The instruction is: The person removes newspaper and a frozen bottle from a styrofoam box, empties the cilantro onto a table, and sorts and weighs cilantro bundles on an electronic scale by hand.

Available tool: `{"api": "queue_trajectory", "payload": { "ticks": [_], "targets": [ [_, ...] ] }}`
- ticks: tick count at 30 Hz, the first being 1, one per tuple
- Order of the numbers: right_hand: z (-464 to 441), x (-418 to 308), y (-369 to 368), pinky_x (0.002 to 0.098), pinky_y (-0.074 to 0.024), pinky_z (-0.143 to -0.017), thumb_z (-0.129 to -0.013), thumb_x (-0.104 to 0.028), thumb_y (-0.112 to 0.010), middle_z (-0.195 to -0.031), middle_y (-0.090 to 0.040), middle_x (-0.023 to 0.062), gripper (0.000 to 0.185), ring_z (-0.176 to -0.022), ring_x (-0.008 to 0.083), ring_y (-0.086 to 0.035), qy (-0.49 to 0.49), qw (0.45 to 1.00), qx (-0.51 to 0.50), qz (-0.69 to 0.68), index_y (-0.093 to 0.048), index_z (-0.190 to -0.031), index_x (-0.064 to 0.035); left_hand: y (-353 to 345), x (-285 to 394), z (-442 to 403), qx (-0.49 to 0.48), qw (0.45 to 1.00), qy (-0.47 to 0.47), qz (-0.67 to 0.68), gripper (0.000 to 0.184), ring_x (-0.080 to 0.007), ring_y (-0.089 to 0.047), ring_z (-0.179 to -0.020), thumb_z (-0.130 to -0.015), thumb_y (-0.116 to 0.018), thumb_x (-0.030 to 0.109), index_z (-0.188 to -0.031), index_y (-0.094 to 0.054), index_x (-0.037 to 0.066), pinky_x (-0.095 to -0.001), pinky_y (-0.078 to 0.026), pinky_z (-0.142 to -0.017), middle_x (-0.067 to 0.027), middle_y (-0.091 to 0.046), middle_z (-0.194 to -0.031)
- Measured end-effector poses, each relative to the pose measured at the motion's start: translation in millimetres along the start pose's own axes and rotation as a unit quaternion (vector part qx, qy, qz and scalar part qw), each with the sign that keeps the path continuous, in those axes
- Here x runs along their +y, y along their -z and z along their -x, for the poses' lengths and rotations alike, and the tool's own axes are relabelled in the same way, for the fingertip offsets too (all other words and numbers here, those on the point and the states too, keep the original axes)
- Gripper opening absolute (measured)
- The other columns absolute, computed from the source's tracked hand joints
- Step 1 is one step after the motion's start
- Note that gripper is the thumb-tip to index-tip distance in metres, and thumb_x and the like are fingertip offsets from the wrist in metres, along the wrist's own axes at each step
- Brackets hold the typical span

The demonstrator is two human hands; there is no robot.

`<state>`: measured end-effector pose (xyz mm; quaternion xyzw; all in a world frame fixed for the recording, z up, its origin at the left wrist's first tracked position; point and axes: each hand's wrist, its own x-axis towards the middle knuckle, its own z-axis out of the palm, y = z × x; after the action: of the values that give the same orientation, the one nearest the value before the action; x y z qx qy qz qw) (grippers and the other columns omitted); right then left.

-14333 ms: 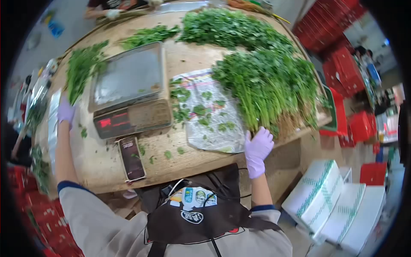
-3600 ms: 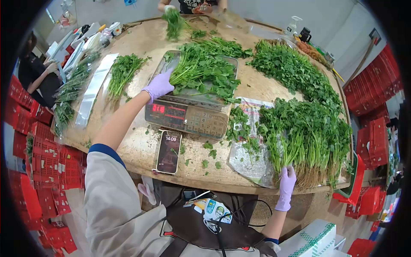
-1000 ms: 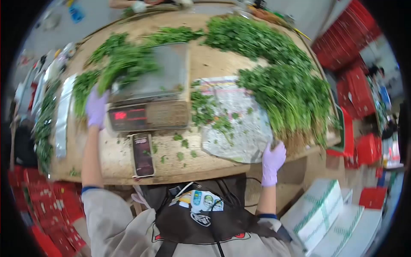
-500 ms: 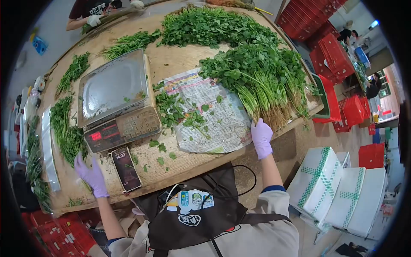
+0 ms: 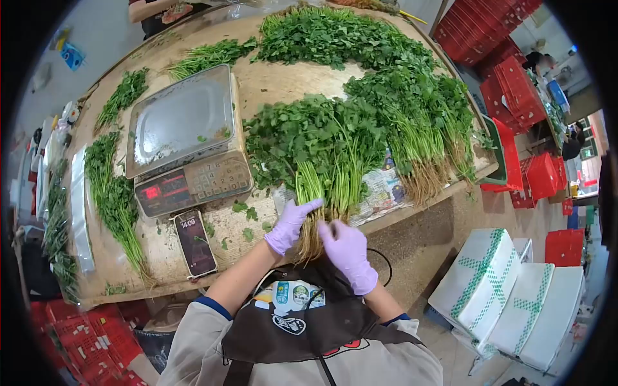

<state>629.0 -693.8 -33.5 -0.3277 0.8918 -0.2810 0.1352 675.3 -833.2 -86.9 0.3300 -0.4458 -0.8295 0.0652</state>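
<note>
A bunch of leafy greens [image 5: 309, 183], like celery or coriander with roots attached, lies over the newspaper [image 5: 383, 193] at the table's front edge. My left hand [image 5: 290, 226], in a purple glove, closes round its lower stems from the left. From the right, my right hand [image 5: 347, 252], gloved alike, is closed at the brown roots [image 5: 311, 239], which hang past the edge between both hands. The fingertips are partly hidden. More rooted greens [image 5: 418, 138] lie to the right. Left of the bunch stand a digital scale [image 5: 183, 128] with a bare pan and a phone [image 5: 195, 243].
Greens [image 5: 341, 38] are heaped along the back, with smaller bunches [image 5: 116, 199] at the left beside a plastic strip [image 5: 80, 209]. White foam boxes [image 5: 473, 273] and red crates [image 5: 515, 93] stand at the right. A person's arm [image 5: 147, 9] shows across the table.
My right hand has come from the right heap to the middle, and my left from beside the left greens. A bunch now covers much of the newspaper. The view has shifted slightly.
</note>
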Motion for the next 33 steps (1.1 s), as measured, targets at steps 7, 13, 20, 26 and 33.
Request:
{"api": "queue_trajectory", "payload": {
  "ticks": [7,13,20,26,33],
  "targets": [
    [-19.7,28.6,-6.5,0.0336,-0.0452,-0.065,-0.088,-0.045,-0.055,-0.073,-0.061,0.0156,0.049,-0.069,0.0224,-0.059,-0.091,0.962,-0.078,-0.245,-0.061,-0.093,0.0034,10.2,13.6,16.0,-0.146,0.988,0.032,0.029,0.031,-0.0135,-0.062,-0.081,-0.085,-0.066,0.024,-0.105,-0.061,0.002,-0.027,-0.05,-0.073,-0.0057,-0.065,-0.095],
    [-23.5,23.7,-10.7,0.024,-0.0422,-0.069,-0.087,-0.027,-0.062,-0.081,-0.06,0.0011,0.032,-0.074,0.0089,-0.051,-0.21,0.854,-0.052,-0.474,-0.062,-0.097,0.0036,11.9,27.8,32.1,-0.088,0.966,0.181,0.164,0.033,-0.017,-0.064,-0.083,-0.085,-0.063,0.025,-0.107,-0.058,0.002,-0.0311,-0.055,-0.069,-0.0076,-0.064,-0.095],
    [-23.2,21.0,-15.1,0.0274,-0.0498,-0.068,-0.087,-0.021,-0.06,-0.091,-0.063,0.0081,0.026,-0.076,0.0148,-0.061,-0.257,0.738,-0.113,-0.613,-0.056,-0.104,-0.0021,8.9,37.0,34.9,0.012,0.995,0.097,0.028,0.027,-0.007,-0.052,-0.053,-0.078,-0.067,0.009,-0.101,-0.054,0.005,-0.0186,-0.039,-0.044,-0.0038,-0.061,-0.08],
    [-30.9,5.9,-3.2,0.0236,-0.0214,-0.042,-0.096,-0.031,-0.046,-0.051,-0.036,-0.0047,0.024,-0.037,0.0071,-0.023,-0.301,0.58,-0.254,-0.713,-0.054,-0.094,-0.0079,14.5,72.0,59.2,-0.003,0.926,-0.158,-0.343,0.038,-0.0202,-0.06,-0.064,-0.072,-0.068,0.01,-0.107,-0.056,0.001,-0.0277,-0.048,-0.058,-0.0083,-0.064,-0.079],
    [-45.8,36.8,21.6,0.023,-0.0199,-0.042,-0.098,-0.028,-0.042,-0.047,-0.023,-0.009,0.025,-0.036,0.0051,-0.02,-0.176,0.559,-0.199,-0.785,-0.053,-0.085,-0.0091,122.7,220.5,65.2,0.248,0.64,-0.397,-0.609,0.048,-0.0341,-0.062,-0.089,-0.072,-0.064,0.006,-0.118,-0.054,0.011,-0.0381,-0.05,-0.075,-0.0166,-0.063,-0.101]
  ]
}}
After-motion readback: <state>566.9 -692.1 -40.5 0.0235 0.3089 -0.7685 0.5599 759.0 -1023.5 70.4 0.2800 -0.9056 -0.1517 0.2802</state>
